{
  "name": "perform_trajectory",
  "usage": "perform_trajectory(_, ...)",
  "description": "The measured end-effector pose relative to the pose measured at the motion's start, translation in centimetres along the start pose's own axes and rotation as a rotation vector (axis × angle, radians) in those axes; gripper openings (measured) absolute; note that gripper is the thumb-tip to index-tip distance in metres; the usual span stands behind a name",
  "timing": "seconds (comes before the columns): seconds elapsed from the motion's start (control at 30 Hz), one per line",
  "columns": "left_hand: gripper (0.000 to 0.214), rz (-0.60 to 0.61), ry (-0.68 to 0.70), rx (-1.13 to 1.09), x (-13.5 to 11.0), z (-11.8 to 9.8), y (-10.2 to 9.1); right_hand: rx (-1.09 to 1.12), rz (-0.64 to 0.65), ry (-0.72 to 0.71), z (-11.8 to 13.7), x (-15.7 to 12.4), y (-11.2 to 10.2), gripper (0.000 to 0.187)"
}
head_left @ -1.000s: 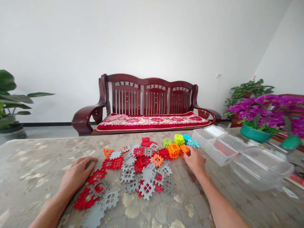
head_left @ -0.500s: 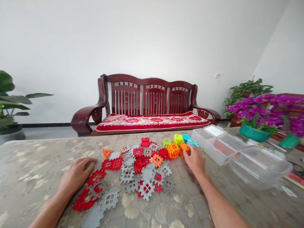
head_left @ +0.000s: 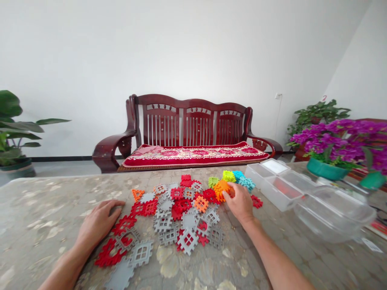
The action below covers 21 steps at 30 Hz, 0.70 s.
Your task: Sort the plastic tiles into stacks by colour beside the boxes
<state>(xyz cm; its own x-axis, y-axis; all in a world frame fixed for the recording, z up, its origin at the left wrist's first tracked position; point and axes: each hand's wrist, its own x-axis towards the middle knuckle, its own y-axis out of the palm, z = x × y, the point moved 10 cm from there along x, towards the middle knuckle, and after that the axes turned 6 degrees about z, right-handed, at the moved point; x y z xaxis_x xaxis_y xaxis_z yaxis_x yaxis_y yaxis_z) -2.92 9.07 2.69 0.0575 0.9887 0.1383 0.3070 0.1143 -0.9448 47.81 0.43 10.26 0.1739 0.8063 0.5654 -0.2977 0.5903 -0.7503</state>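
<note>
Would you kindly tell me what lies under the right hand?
The right hand grips an orange block in its fingers; whatever lies beneath the palm is covered.

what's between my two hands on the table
Head view: a heap of red and grey tiles lies between the left hand and the right hand, which grips an orange block.

The right hand (head_left: 240, 203) hides part of the orange block (head_left: 221, 188).
</note>
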Motion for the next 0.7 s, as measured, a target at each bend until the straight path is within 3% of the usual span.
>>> perform_trajectory(0.13, 0.042, 0.007, -0.018, -0.005, -0.1, -0.1, -0.2, -0.023, -0.007, 0.005, -0.7, 0.0, -0.4, 0.033)
perform_trajectory(0.23, 0.041, -0.003, -0.016, -0.015, 0.0, -0.1, -0.3, -0.035, -0.048, 0.121, -3.2, -0.1, -1.5, 0.028)
perform_trajectory(0.37, 0.041, -0.012, -0.011, -0.011, 0.0, 0.0, -0.2, -0.138, 0.000, 0.248, -6.0, -0.5, -2.0, 0.025)
perform_trajectory(0.7, 0.045, -0.009, 0.005, -0.011, 0.0, -0.2, -0.3, -0.401, 0.213, 0.233, -5.9, -1.0, 0.0, 0.023)
